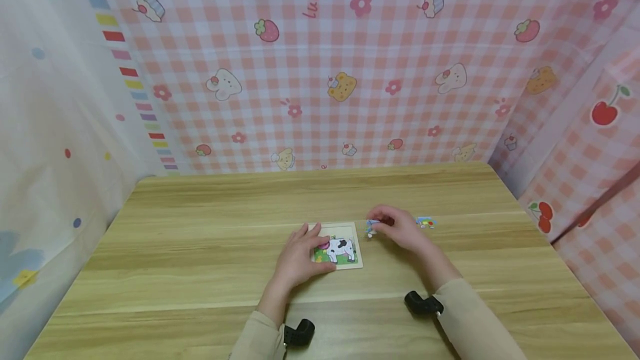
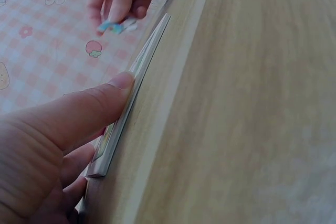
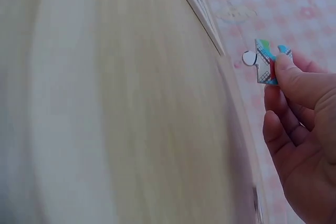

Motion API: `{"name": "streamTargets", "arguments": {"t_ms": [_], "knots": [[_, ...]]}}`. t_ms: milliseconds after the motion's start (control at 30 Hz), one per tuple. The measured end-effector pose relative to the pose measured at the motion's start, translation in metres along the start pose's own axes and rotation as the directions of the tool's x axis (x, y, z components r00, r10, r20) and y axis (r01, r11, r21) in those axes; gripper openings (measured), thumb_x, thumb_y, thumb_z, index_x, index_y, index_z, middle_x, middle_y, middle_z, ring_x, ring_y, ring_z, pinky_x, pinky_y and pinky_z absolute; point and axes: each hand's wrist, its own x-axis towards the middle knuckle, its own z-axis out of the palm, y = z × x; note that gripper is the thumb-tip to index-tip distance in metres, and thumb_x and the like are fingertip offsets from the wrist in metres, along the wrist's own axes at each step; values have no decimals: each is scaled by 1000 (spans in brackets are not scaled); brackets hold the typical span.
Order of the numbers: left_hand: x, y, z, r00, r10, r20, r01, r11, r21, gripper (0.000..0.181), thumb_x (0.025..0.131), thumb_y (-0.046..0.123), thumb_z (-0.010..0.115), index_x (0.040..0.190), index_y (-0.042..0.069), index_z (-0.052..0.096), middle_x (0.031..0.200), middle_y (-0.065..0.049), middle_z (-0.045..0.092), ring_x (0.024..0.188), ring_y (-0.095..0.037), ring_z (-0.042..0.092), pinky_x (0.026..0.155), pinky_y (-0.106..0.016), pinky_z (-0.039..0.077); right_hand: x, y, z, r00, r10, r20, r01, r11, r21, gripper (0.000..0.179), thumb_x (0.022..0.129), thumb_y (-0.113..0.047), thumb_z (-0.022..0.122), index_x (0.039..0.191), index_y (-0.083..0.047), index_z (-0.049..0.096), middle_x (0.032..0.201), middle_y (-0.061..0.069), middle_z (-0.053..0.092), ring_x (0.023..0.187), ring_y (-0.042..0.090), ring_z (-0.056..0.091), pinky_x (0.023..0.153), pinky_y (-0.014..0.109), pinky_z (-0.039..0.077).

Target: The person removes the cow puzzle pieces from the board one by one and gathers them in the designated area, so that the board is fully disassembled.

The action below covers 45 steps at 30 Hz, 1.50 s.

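A square wooden jigsaw puzzle board (image 1: 358, 257) with a cow picture lies flat on the table. My left hand (image 1: 295, 257) rests on its left part, fingers spread over it and thumb on the near edge. In the left wrist view, the thumb (image 2: 89, 106) presses the board's rim. To the right of the board, my right hand (image 1: 400, 228) pinches a jigsaw piece (image 3: 264, 66) between thumb and fingers. White, blue, red and green patches show on this piece, with a round tab on one side. It is held apart from the board.
Another colourful jigsaw piece (image 1: 426, 222) lies on the wooden table (image 1: 200, 271), just beyond the right hand. A pink checked curtain (image 1: 320, 115) hangs behind the table, with more cloth at both sides. Black wrist devices (image 1: 422, 303) sit by both sleeves.
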Motion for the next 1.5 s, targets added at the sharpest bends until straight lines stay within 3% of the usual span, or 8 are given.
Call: {"name": "streamTargets", "arguments": {"t_ms": [333, 600, 1133, 1400, 1500], "knots": [[-1, -1, 0, 1000, -5, 6, 5, 1000, -12, 64, 72, 37, 87, 126, 8, 68, 151, -15, 43, 143, -42, 28, 118, -54, 16, -25, 19, -31, 996, 35, -76, -28, 995, 92, 13, 93, 1, 65, 106, 4, 68, 95, 14, 70, 83, 8, 61, 74, 19, 49], [1, -2, 2, 1000, -7, 12, 7, 1000, 7, 65, 72, 40, 87, 126, 9, 68, 151, -14, 42, 143, -41, 28, 118, -53, 16, -42, 29, -54, 992, 23, -121, -13, 996, 85, 16, 94, 4, 63, 108, 8, 67, 101, 22, 68, 87, 5, 60, 76, 15, 48], [0, 0, 1, 1000, -8, 9, 8, 1000, -10, 65, 72, 38, 87, 127, 8, 67, 151, -15, 42, 143, -42, 28, 118, -53, 15, -64, 46, -95, 972, 136, -193, -150, 987, -59, 20, 98, -5, 61, 113, 6, 67, 106, 20, 68, 86, 3, 55, 73, 12, 44], [0, -1, 1, 1000, -9, 9, 9, 1000, -9, 65, 72, 38, 87, 126, 8, 68, 151, -14, 42, 143, -41, 28, 119, -52, 15, -67, 60, -105, 968, 164, -190, -192, 971, -143, 19, 97, -8, 63, 110, 4, 69, 103, 18, 69, 85, 1, 55, 73, 13, 42], [0, -1, 2, 1000, -8, 8, 8, 1000, -12, 65, 72, 38, 87, 126, 8, 68, 151, -15, 42, 143, -42, 28, 119, -52, 15, -66, 61, -107, 965, 175, -193, -210, 961, -180, 18, 97, -9, 63, 110, 3, 70, 106, 18, 69, 90, 6, 57, 76, 14, 42]]}}
